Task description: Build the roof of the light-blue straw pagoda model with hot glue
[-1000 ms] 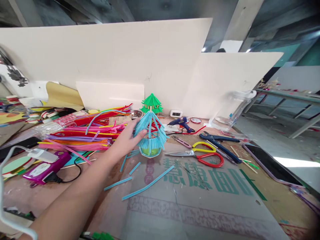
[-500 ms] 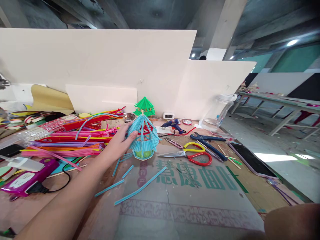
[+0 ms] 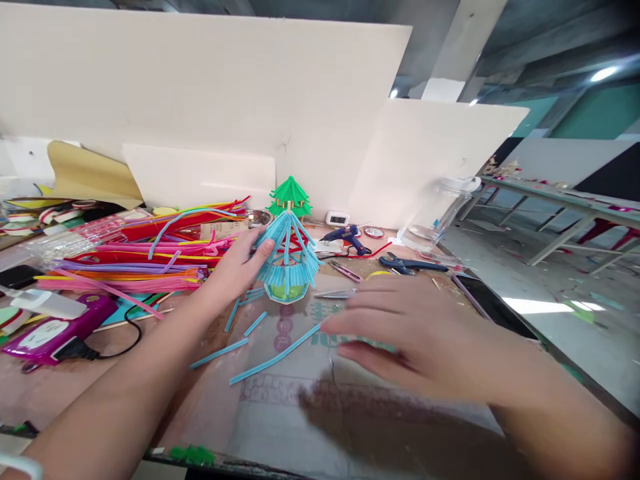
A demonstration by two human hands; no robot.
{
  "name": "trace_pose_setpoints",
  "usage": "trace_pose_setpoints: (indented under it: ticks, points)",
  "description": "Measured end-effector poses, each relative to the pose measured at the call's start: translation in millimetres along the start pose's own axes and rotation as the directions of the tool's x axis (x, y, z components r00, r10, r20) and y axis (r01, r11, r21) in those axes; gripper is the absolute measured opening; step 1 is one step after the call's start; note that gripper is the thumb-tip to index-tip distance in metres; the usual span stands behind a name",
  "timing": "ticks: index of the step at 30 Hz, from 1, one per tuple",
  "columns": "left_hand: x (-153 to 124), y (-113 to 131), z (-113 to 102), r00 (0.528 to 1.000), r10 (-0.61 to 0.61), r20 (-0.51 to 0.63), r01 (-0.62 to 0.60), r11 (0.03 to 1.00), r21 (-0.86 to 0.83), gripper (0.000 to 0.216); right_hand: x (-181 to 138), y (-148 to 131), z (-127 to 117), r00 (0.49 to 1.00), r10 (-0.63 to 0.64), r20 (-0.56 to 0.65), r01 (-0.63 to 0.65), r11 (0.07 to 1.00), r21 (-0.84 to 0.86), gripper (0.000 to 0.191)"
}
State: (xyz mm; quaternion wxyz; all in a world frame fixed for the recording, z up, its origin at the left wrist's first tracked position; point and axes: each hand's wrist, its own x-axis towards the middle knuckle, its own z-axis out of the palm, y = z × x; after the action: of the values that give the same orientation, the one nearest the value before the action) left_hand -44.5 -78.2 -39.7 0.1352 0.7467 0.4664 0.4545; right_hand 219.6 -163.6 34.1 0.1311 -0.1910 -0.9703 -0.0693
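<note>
My left hand (image 3: 245, 257) is closed on the side of a small pavilion model (image 3: 289, 257), its thumb in front. The model's roof is made of light blue pipe cleaners over a pale base with green inside. My right hand (image 3: 390, 327) hovers over the mat, slightly blurred, its fingers stretched forward and the thumb apart. Its fingertips are close to the far end of a long blue pipe cleaner (image 3: 273, 360); contact cannot be made out. Shorter blue pieces (image 3: 220, 353) lie left of it. Scissors (image 3: 335, 294) are mostly hidden behind my right hand.
Bundles of coloured pipe cleaners (image 3: 145, 260) and a purple power strip (image 3: 60, 333) lie left. Behind are a green-roofed model (image 3: 291, 191), a glue gun (image 3: 347, 238) and a small clock (image 3: 337, 218). Pliers (image 3: 413, 264), a phone (image 3: 493, 307) and a clear jug (image 3: 440, 210) are right.
My right hand has come in from the lower right corner to over the mat, covering most of the scissors. My left hand keeps its hold on the model. The view has tilted down slightly.
</note>
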Motion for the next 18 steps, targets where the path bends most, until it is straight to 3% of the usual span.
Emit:
trace_pose_setpoints:
  ticks: [4, 9, 14, 16, 18]
  points:
    - [0, 1, 0, 0.999, -0.042, -0.009, 0.042, 0.999, -0.004, 0.056, 7, 15, 53, 0.975, 0.041, 0.22, -0.046, 0.999, 0.018, 0.022]
    - [-1, 1, 1, 0.996, -0.093, -0.013, 0.093, 0.994, -0.051, 0.055, 7, 25, 107, 0.977, 0.026, 0.212, -0.013, 0.998, -0.059, 0.014]
    - [-3, 6, 2, 0.996, -0.086, -0.025, 0.086, 0.996, -0.006, 0.052, 6, 23, 101, 0.996, 0.057, 0.066, -0.052, 0.996, -0.07, 0.013]
    - [-5, 10, 3, 0.996, -0.089, -0.023, 0.089, 0.996, 0.0, 0.051, 6, 22, 86, 0.989, 0.134, -0.058, -0.13, 0.989, 0.07, 0.015]
    - [-6, 14, 4, 0.997, -0.078, -0.014, 0.078, 0.997, -0.001, 0.049, 7, 22, 72, 0.95, 0.248, -0.19, -0.194, 0.945, 0.265, 0.014]
